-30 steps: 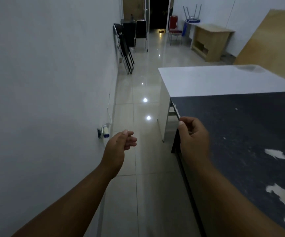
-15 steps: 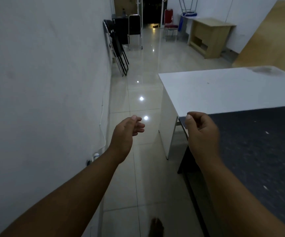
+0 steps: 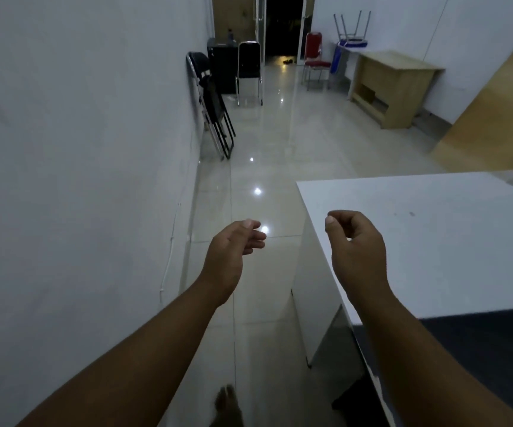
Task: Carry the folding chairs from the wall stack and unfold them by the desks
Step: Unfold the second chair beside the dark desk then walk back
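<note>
since the folding chairs [image 3: 212, 100] leaned well ahead against the wall [image 3: 79, 149], the left hand [image 3: 233, 251] and right hand [image 3: 356, 251] held nothing yet, fingers loosely curled, likely ready to grab one.

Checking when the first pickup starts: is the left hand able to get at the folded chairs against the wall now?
Probably not. The folded chairs lean on the wall far down the room, well beyond the left hand, which holds nothing. The tiled floor between looks free, so walking closer should do.
</note>
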